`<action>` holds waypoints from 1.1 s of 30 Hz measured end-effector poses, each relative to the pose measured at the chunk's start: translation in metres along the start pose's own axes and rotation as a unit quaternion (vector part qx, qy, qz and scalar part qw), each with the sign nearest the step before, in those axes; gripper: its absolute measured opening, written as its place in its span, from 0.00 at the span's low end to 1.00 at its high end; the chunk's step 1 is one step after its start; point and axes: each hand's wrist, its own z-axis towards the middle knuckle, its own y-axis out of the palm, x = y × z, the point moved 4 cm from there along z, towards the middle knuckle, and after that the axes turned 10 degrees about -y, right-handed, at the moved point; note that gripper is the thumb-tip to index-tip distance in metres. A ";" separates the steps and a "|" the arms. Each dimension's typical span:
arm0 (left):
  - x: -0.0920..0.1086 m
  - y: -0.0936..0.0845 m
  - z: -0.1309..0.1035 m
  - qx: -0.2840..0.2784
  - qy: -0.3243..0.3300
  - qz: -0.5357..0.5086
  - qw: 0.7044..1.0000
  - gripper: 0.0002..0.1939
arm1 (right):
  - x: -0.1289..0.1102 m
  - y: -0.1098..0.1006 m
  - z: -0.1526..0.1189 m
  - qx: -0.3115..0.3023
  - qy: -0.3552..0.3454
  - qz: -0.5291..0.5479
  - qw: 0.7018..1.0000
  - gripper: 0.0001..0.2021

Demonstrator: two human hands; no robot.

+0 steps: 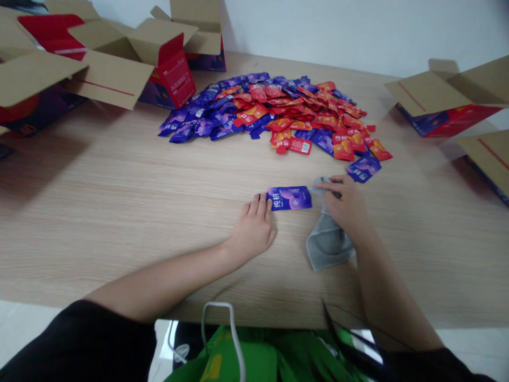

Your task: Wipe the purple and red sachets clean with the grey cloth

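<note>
A purple pouch with white lettering lies flat on the wooden table. The fingertips of my left hand rest on its left end, laid out flat and pressing it down. My right hand is just right of the pouch, its fingers closed on a grey cloth. Part of the cloth is bunched under the fingertips near the pouch's right end, and the rest trails toward me on the table. Another purple pouch lies just beyond my right hand.
A wide heap of purple and red pouches spreads across the far middle of the table. Open cardboard boxes stand at the back left, with another box at the right. A white cable hangs before my green clothing.
</note>
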 end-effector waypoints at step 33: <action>-0.001 0.001 0.000 0.030 0.016 -0.003 0.999 0.32 | 0.009 0.007 -0.005 -0.149 -0.038 -0.042 0.987 0.12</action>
